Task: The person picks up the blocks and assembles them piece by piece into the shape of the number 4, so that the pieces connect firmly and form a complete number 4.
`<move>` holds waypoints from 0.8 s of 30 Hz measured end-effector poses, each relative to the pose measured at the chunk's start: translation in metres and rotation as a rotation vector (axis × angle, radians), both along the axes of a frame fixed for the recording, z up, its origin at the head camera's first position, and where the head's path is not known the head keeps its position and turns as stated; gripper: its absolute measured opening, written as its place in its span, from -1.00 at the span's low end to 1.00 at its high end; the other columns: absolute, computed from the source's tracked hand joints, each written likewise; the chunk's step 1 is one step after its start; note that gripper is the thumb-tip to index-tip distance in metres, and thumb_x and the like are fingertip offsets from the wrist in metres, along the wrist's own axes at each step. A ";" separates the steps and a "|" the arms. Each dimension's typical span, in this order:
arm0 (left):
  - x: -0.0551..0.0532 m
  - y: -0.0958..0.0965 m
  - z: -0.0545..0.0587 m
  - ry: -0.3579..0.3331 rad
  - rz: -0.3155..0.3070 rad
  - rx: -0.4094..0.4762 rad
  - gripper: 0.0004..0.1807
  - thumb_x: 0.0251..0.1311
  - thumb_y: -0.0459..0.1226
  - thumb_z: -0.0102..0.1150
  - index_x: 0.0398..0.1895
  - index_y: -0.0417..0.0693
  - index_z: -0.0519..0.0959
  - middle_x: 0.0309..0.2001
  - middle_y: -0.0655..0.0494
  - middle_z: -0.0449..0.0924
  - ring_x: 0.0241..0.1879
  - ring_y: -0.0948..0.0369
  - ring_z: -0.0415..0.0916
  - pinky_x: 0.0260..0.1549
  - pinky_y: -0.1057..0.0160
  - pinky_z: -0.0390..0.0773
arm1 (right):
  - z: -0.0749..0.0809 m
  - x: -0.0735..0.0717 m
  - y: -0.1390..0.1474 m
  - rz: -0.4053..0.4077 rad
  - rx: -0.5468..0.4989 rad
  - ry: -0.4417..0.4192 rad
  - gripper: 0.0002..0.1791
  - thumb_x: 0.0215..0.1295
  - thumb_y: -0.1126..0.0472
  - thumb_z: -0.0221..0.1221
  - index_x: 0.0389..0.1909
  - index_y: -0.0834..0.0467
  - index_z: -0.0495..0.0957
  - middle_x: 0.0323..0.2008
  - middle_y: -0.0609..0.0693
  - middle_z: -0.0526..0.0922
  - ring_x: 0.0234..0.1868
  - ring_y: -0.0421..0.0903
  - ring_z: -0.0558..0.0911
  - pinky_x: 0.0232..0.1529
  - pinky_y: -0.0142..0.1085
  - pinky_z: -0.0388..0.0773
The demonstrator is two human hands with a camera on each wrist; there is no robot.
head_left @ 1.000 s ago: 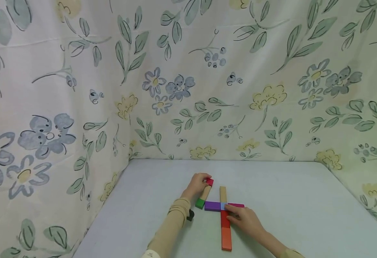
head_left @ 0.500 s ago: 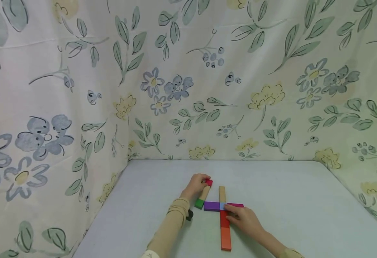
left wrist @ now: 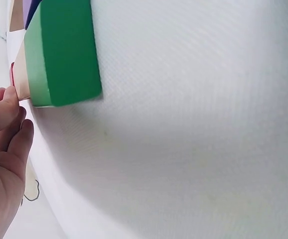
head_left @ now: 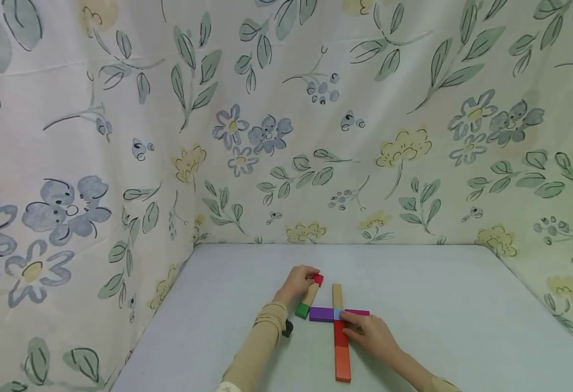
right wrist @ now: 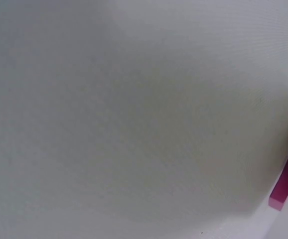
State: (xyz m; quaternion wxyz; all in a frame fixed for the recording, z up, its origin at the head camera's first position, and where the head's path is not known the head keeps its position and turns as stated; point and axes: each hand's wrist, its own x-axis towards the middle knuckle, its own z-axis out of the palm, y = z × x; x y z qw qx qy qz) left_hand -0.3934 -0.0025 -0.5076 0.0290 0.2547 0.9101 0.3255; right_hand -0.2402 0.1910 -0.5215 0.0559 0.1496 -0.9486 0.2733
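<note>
In the head view my left hand (head_left: 296, 283) pinches a small crimson block (head_left: 318, 279) at the far end of a slanted row. A tan block (head_left: 310, 294) and a green block (head_left: 302, 311) continue that row toward me. The green block (left wrist: 69, 55) looms large in the left wrist view. My right hand (head_left: 376, 335) rests its fingertips on a cross of blocks, touching the light blue centre block (head_left: 336, 314) and the red block (head_left: 340, 333). A purple block (head_left: 321, 314) extends left of centre, a magenta block (head_left: 361, 312) right.
Another tan block (head_left: 337, 295) forms the cross's far arm, and an orange block (head_left: 342, 365) ends its near arm. Everything lies on a white table (head_left: 428, 294). A floral curtain (head_left: 345, 163) hangs behind and along the sides.
Both hands keep their places on the blocks. The whole head view shifts very slightly; no block visibly moves on the table.
</note>
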 end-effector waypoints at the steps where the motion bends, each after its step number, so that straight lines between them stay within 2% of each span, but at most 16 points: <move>1: 0.000 0.000 0.000 -0.005 0.002 0.003 -0.63 0.19 -0.49 0.12 0.08 -0.20 0.57 0.09 -0.07 0.59 0.17 0.03 0.47 0.15 0.10 0.46 | 0.000 0.000 0.000 -0.001 0.000 0.000 -0.58 0.12 0.16 0.32 0.05 0.10 0.62 -0.11 0.01 0.72 -0.24 -0.19 0.68 -0.26 -0.38 0.63; 9: -0.001 0.000 -0.002 -0.012 0.037 -0.011 -0.62 0.20 -0.46 0.14 0.10 -0.12 0.58 0.11 -0.01 0.59 0.17 0.06 0.48 0.15 0.13 0.47 | 0.000 0.001 -0.001 -0.005 0.005 -0.002 -0.58 0.10 0.16 0.33 0.04 0.09 0.62 -0.13 -0.01 0.73 -0.27 -0.22 0.66 -0.28 -0.41 0.62; 16: 0.002 0.003 0.001 0.077 0.028 -0.029 -0.65 0.18 -0.44 0.17 0.05 -0.15 0.60 0.05 -0.01 0.63 0.14 0.05 0.50 0.16 0.12 0.45 | 0.003 0.001 0.001 0.000 0.020 0.023 -0.58 0.10 0.15 0.33 0.03 0.10 0.63 -0.13 -0.01 0.73 -0.28 -0.23 0.67 -0.29 -0.43 0.61; 24: 0.007 0.003 -0.002 0.080 0.045 -0.052 -0.67 0.20 -0.45 0.14 0.03 -0.09 0.62 0.03 0.02 0.64 0.09 0.08 0.51 0.12 0.15 0.48 | 0.004 0.003 0.000 0.023 0.060 0.043 -0.59 0.09 0.18 0.33 0.01 0.12 0.63 -0.14 0.02 0.73 -0.34 -0.27 0.63 -0.31 -0.39 0.61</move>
